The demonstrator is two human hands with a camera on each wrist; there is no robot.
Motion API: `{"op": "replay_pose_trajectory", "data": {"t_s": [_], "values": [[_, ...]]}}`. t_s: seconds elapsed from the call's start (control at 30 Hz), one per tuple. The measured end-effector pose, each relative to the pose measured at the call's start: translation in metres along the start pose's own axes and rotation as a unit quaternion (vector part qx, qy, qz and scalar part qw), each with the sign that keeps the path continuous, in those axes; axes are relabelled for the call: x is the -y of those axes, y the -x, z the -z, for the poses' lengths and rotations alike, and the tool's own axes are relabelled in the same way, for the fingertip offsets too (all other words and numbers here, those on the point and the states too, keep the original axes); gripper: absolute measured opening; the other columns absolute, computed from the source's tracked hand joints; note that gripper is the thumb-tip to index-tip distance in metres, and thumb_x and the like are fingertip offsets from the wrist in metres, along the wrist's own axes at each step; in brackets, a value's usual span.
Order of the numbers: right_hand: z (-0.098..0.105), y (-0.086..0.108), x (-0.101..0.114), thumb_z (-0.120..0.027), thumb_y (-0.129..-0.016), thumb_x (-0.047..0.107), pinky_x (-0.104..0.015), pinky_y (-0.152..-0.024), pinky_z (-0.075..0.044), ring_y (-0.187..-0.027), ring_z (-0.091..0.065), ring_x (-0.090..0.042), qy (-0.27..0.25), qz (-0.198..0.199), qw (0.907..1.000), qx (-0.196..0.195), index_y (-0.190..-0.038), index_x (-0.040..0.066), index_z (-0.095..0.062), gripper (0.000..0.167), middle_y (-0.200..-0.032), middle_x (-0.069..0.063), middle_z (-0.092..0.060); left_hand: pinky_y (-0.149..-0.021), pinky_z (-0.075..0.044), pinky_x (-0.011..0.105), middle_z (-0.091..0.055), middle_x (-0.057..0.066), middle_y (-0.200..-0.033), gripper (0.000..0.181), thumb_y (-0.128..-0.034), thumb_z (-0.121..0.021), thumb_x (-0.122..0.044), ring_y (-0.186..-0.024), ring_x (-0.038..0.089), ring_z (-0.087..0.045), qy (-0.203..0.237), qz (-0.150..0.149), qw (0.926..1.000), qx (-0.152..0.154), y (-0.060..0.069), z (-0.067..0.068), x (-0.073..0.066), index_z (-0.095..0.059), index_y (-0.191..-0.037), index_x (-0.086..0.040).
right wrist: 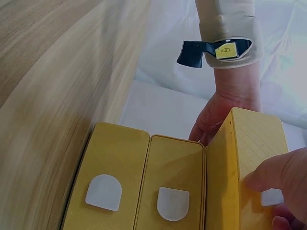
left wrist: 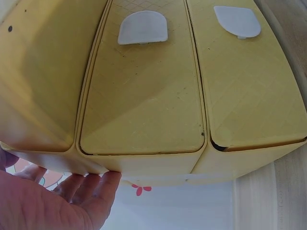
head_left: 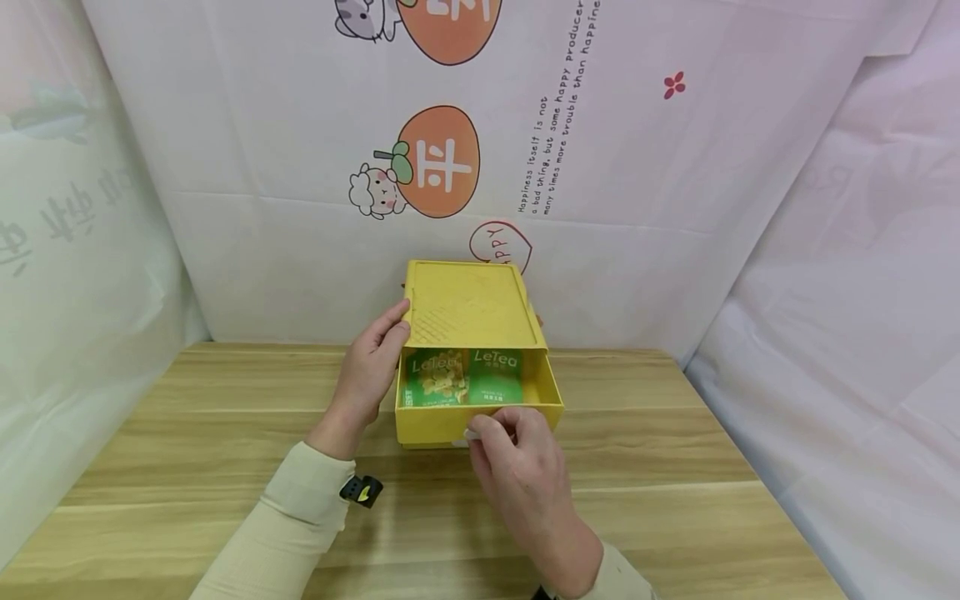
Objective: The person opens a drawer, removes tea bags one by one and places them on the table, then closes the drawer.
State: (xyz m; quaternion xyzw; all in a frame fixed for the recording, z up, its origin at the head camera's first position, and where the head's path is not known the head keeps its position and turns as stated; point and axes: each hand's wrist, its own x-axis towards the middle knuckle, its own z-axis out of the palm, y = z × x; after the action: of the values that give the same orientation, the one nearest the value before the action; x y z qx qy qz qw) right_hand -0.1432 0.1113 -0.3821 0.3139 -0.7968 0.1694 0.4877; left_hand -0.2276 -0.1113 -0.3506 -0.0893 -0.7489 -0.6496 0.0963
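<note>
A yellow cabinet (head_left: 472, 304) with three stacked drawers stands on the table. Its top drawer (head_left: 431, 423) is pulled partway out, and two green packets (head_left: 498, 387) printed "LeTea" lie inside. My right hand (head_left: 528, 483) pinches the white handle tab (right wrist: 272, 197) on that drawer's front, thumb against the yellow face. On the cabinet's left side rests my left hand (head_left: 367, 371), its fingers stretched along the wall. In the left wrist view, the fingertips (left wrist: 111, 179) touch the side near the upper drawers.
Below, the middle drawer (right wrist: 175, 160) and bottom drawer (right wrist: 120, 153) sit closed, each with a white tab. The wood-grain table (head_left: 652, 450) extends around the cabinet. A printed white cloth (head_left: 622, 267) hangs close behind it, with more cloth at both sides.
</note>
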Motion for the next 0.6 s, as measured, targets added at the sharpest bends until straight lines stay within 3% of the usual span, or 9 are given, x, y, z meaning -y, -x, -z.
{"op": "replay_pose_trajectory", "data": {"t_s": [0.6], "values": [[0.0059,0.0041,0.0038,-0.050,-0.106,0.019,-0.030,-0.059,-0.050,-0.076,-0.054,-0.020,-0.004,-0.001,1.0000,0.005,-0.096,0.012,-0.069,0.023,-0.090,-0.008,-0.056,-0.125,-0.031,0.046,-0.038,-0.011,-0.165,0.052,-0.1118,-0.044,-0.041,-0.155,0.015,-0.032,0.003,0.001,1.0000,-0.002,-0.0012,-0.0002,0.0005,-0.042,-0.161,-0.025]]}}
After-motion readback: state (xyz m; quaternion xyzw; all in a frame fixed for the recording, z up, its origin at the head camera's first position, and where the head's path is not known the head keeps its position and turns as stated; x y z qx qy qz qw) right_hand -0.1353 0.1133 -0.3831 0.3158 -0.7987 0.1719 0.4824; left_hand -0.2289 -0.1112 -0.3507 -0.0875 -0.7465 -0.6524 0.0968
